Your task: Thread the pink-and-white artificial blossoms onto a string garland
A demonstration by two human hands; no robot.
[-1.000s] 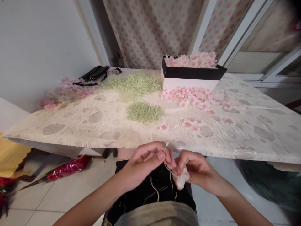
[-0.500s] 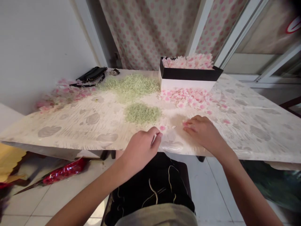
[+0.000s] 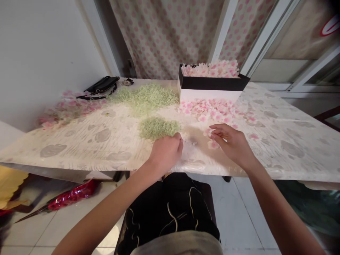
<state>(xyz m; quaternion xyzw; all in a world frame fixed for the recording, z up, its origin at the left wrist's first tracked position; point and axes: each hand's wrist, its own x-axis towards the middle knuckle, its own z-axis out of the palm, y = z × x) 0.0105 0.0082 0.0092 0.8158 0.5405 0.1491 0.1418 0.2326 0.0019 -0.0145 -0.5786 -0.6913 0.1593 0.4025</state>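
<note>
My left hand [image 3: 168, 151] is over the near part of the table, its thumb and forefinger pressed together beside the small heap of pale green shredded paper [image 3: 159, 128]. What it holds, if anything, is hidden. My right hand [image 3: 233, 143] hovers with bent fingers somewhat apart. Just left of its fingertips are one pink-white artificial blossom [image 3: 213, 144] and a second blossom [image 3: 207, 132]. Between my hands lies a small whitish scrap [image 3: 194, 143]. Farther back, many loose pink blossoms [image 3: 209, 109] are spread before a white box with a black rim [image 3: 212, 84], which is heaped with blossoms.
A larger mound of green shredded paper [image 3: 148, 97] is left of the box. Pink flower sprays [image 3: 69, 108] and a black bag [image 3: 102, 85] lie at the back left. Below, a red wrapped bundle [image 3: 75, 194] rests on the tiled floor. One stray blossom [image 3: 254, 136] is right of my right hand.
My left hand has moved slightly up toward the green heap, and the blossom beside it is out of sight. My right hand has lifted and shifted right; two blossoms now show by its fingertips.
</note>
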